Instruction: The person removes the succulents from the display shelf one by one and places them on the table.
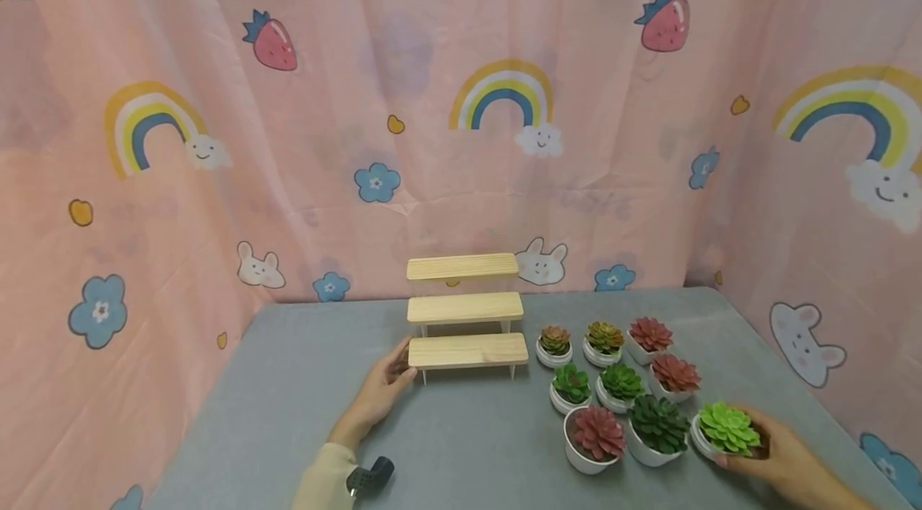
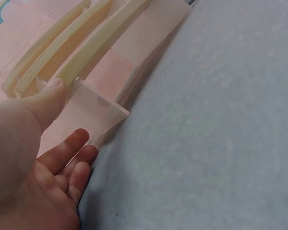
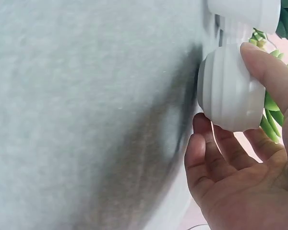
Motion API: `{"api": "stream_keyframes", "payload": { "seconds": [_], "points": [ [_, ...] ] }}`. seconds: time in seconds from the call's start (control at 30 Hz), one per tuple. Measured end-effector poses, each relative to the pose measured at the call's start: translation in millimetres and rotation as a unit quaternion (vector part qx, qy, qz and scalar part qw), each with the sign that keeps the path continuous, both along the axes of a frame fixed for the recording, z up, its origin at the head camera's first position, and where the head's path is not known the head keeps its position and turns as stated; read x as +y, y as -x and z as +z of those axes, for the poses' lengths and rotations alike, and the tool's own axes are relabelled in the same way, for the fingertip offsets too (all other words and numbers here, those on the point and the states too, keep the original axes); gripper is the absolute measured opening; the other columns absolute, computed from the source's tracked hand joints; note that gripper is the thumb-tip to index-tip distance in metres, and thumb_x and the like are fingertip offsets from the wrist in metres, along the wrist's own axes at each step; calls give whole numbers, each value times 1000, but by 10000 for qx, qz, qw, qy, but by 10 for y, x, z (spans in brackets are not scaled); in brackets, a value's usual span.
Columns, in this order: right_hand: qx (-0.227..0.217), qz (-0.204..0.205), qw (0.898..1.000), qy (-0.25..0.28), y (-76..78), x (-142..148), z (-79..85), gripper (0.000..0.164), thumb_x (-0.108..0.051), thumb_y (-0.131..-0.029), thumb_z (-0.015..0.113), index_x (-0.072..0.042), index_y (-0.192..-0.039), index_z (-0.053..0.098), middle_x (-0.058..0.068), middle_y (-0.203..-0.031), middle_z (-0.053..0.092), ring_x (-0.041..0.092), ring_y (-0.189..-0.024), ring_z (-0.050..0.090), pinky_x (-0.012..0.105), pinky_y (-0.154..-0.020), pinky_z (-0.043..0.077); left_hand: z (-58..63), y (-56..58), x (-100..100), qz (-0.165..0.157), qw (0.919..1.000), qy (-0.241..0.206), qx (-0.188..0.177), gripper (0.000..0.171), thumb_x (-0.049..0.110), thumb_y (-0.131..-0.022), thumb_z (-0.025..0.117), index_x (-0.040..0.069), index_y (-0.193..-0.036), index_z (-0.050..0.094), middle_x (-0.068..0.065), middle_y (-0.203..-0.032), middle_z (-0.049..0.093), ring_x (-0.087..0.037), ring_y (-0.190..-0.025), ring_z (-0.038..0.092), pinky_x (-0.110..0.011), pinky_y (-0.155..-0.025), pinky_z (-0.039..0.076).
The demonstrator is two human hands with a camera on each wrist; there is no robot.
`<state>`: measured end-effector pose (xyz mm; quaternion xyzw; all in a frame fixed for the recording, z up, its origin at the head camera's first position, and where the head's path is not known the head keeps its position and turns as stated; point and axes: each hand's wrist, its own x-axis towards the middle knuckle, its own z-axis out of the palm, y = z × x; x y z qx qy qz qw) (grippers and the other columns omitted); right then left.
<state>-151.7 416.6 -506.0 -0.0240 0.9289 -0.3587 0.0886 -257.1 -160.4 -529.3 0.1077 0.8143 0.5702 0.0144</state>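
A three-tier display stand (image 1: pixel 468 350) with pale wooden steps and clear side panels stands at the back of the table. My left hand (image 1: pixel 382 386) holds the left end of its lowest step; in the left wrist view the thumb (image 2: pixel 53 98) lies against the wood, other fingers loosely bent by the clear panel, index finger hidden. Far right, my right hand (image 1: pixel 781 458) grips a bright green potted succulent (image 1: pixel 729 427). The right wrist view shows thumb and fingers around its ribbed white pot (image 3: pixel 230 91), close to the table surface; whether it touches is unclear.
Several other potted succulents stand grouped right of the stand, among them a dark green one (image 1: pixel 659 423), a red one (image 1: pixel 598 434) and a small orange-green one (image 1: pixel 555 340). A pink patterned curtain (image 1: pixel 324 134) rises behind and beside the grey table (image 1: pixel 288 382).
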Motion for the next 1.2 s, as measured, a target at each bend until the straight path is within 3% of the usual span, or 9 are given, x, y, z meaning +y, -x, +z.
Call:
{"api": "stream_keyframes", "payload": {
  "seconds": [0.23,0.37,0.5,0.73,0.87,0.93,1.07,1.17,1.2],
  "points": [
    [-299,-45,9995,-114,27,8,-30,80,-29,-94,72,21,-143,34,38,-136,53,-17,-94,46,18,-74,50,-21,-7,-11,-34,9999,140,30,64,23,-102,60,11,-159,33,-17,-145,57,-33,-129,57,-57,-108,43],
    [-523,-83,9985,-125,58,-11,-26,84,-32,-95,70,24,-142,30,42,-137,49,14,-109,63,31,-82,56,-8,1,-22,14,9999,133,7,63,22,-102,60,12,-159,33,-16,-145,57,-32,-129,57,-56,-109,43],
    [-701,-108,9975,16,68,-9,-30,86,-33,-97,68,27,-142,26,46,-138,44,48,-120,58,51,-91,55,2,4,-23,-37,9999,135,68,64,23,-103,59,10,-159,33,-17,-144,57,-33,-128,58,-56,-107,44],
    [-673,-50,9977,-118,36,-9,-10,85,-38,-100,62,18,-149,21,51,-144,30,58,-122,50,52,-86,55,2,-19,-14,-136,9999,102,20,64,23,-103,59,9,-159,31,-17,-144,56,-33,-128,57,-55,-108,44],
    [-789,-75,9966,-212,15,-16,32,86,-43,-103,55,14,-152,13,53,-146,20,70,-125,38,56,-87,53,-14,-27,-5,-120,9999,106,28,64,22,-103,59,9,-159,31,-17,-144,57,-33,-128,57,-54,-106,45],
    [-870,-81,9960,-210,14,-19,64,87,-44,-104,53,13,-153,10,54,-146,18,73,-126,34,58,-88,52,-14,-30,-2,-86,9999,106,23,64,22,-103,59,10,-159,32,-17,-143,57,-33,-128,57,-55,-107,45],
    [-763,-101,9969,-135,7,-19,149,84,-43,-105,51,13,-153,9,52,-145,24,70,-123,41,58,-88,52,-6,-28,-4,-94,9999,114,21,63,23,-103,58,10,-159,31,-18,-143,57,-34,-128,58,-56,-107,44],
    [-293,-182,9994,-98,-4,-24,236,77,-37,-106,52,15,-151,17,50,-141,35,60,-115,54,55,-85,54,-8,-19,-9,-147,9997,159,89,64,25,-104,57,8,-160,30,-20,-144,56,-36,-128,57,-57,-107,44],
    [-112,-205,9997,-116,-4,-28,270,75,-35,-106,52,15,-150,20,48,-140,39,50,-112,59,52,-83,55,-7,-16,-9,-145,9998,134,65,64,25,-104,57,9,-160,30,-19,-145,55,-36,-129,57,-57,-108,44]
  ]
}}
